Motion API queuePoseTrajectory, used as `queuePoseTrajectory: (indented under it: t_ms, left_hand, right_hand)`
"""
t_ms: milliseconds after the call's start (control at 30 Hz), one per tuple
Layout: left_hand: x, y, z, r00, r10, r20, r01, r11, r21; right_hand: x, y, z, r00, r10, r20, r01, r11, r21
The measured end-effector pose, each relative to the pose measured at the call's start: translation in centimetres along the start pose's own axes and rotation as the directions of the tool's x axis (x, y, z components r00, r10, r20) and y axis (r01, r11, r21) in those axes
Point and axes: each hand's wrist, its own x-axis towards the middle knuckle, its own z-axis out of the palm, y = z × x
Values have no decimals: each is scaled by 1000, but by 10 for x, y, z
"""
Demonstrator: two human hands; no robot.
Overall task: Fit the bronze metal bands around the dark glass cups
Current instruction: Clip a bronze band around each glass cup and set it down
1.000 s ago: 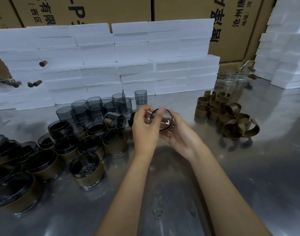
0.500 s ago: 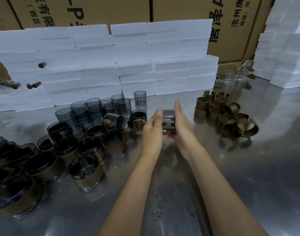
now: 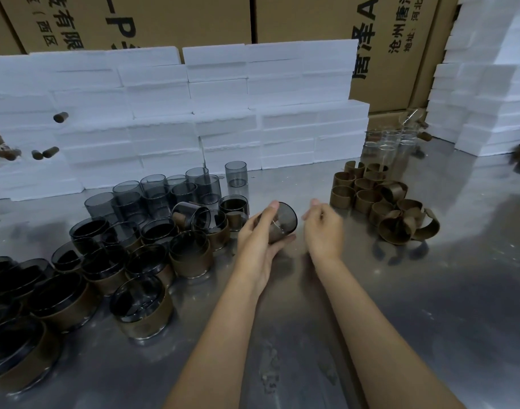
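Bare cup, no band yet
Left hand (image 3: 257, 246) grips cup (image 3: 282, 224); right hand (image 3: 323, 228), loosely curled and empty, sits between cup and bands (image 3: 382, 202), probably grabbing one.

- A packing workshop or warehouse: printed cartons (image 3: 179, 19) stand stacked behind a steel table (image 3: 429, 290).
- White foam blocks (image 3: 217, 113) are piled in rows.
- Many cups (image 3: 164, 193) and bands (image 3: 370, 196) sit in batches.

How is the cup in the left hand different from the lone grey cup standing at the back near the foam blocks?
The held cup is tilted in the left hand; the lone grey cup stands upright on the table. The held cup looks darker, the lone cup paler. Both are bare glass, with no bronze band.
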Motion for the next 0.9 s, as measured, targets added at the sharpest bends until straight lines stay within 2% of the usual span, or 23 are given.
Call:
queuePoseTrajectory:
  t_ms: [67,133,200,300,400,500,600,667,733,833,900]
  left_hand:
    - [2,0,-2,1000,-14,12,14,999,-52]
    - [4,0,-5,999,-26,36,29,996,-83]
    - [7,2,-8,996,-63,69,71,991,-117]
    - [10,4,-12,985,-131,110,149,973,-176]
    - [13,4,-15,979,-155,135,181,962,-205]
    - [13,4,-15,978,-153,140,181,959,-219]
    - [12,6,-14,981,-138,134,166,958,-234]
    - [11,7,-13,985,-121,126,147,964,-223]
    - [9,7,-12,984,-92,151,117,979,-166]
    - [5,5,-11,975,-38,221,54,996,-68]
    - [3,3,-11,968,-31,250,37,999,-19]
  right_hand:
    - [22,-3,-8,995,75,-60,-83,988,-133]
    - [49,-5,-16,991,133,-13,-130,931,-341]
    - [71,-4,-22,986,165,30,-123,834,-538]
    - [90,2,-23,981,181,72,-83,724,-685]
    - [96,7,-19,986,143,90,-34,692,-721]
    - [84,9,-17,992,49,114,41,739,-672]
    - [58,2,-25,977,-129,168,203,801,-564]
    - [35,-7,-36,918,-314,240,394,783,-482]
    - [11,-20,-47,808,-462,366,588,683,-434]
    - [-8,-36,-55,641,-521,564,766,471,-437]
    - [-12,-40,-54,584,-521,623,812,366,-455]
